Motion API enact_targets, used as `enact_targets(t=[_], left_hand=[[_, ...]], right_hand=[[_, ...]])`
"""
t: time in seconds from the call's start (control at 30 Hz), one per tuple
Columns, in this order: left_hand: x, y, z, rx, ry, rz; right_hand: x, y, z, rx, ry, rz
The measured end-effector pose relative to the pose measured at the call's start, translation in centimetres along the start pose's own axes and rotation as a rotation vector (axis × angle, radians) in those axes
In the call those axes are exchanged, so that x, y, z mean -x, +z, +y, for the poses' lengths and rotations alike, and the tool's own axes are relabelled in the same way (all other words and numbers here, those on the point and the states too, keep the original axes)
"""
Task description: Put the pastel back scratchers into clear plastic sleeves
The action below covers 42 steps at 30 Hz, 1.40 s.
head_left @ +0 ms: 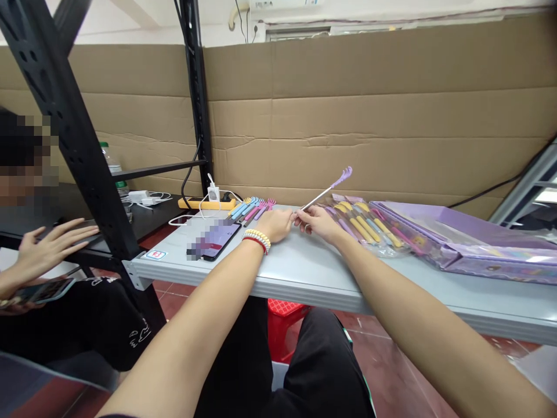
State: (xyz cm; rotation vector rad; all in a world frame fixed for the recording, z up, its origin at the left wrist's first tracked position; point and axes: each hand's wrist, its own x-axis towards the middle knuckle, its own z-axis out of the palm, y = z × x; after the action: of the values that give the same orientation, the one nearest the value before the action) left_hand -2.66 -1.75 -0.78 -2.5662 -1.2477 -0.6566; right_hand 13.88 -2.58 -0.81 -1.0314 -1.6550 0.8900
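Observation:
A back scratcher (pixel 316 198) with a slim metal rod and a light purple claw head points up and to the right above the table. My right hand (pixel 317 223) is closed on its lower part, thumb and fingers pinching it. Against it, my left hand (pixel 278 225), with a braided band at the wrist, is closed around the handle end, which the fingers mostly hide. Just beyond my left hand lie several back scratchers (pixel 251 208) in blue, pink and purple. To the right of my right hand are several more in clear plastic bags (pixel 368 225).
An open purple box (pixel 450 258) stands on the grey table (pixel 313 277) at right. A phone (pixel 223 241) lies at left, before a yellow power strip (pixel 187 203) with white cables. A black metal post (pixel 82 151) separates a seated person's hand (pixel 47 249) from this table.

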Motion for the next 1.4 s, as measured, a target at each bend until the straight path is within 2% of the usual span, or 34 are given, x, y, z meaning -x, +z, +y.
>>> enact_targets(t=[0.27,0.37,0.5,0.67,0.73,0.87,0.97,1.1,1.27,1.4], left_hand=[[0.2,-0.2,0.5,-0.018,0.058,-0.074],[0.3,-0.4,0.6,0.013,-0.01,-0.005],[0.4,-0.7,0.6,0.055,-0.056,0.093],[0.4,-0.9,0.5,0.144,-0.085,0.14],[0.2,-0.9,0.5,0.172,-0.12,0.171],[-0.2,-0.7,0.4,0.218,-0.243,0.269],[-0.4,-0.6,0.1,0.247,-0.281,0.322],[-0.2,-0.6,-0.4,0.133,-0.249,0.289],[-0.3,-0.1,-0.7,0.006,-0.128,0.208],[-0.3,0.1,-0.9,-0.032,-0.119,0.185]], right_hand=[[-0.3,0.3,0.0,0.172,0.005,0.025],[0.0,0.2,-0.3,0.336,-0.018,0.062],[0.6,0.2,-0.8,0.58,-0.188,0.109],[0.9,0.4,-0.9,0.641,-0.276,-0.047],[1.0,0.6,-1.0,0.653,-0.286,-0.053],[1.1,0.9,-1.4,0.648,-0.286,0.018],[1.2,0.9,-1.6,0.628,-0.276,0.079],[1.1,0.7,-1.5,0.505,-0.266,0.24],[0.7,0.3,-1.4,0.282,-0.241,0.462],[0.4,0.1,-1.4,0.204,-0.228,0.453]])
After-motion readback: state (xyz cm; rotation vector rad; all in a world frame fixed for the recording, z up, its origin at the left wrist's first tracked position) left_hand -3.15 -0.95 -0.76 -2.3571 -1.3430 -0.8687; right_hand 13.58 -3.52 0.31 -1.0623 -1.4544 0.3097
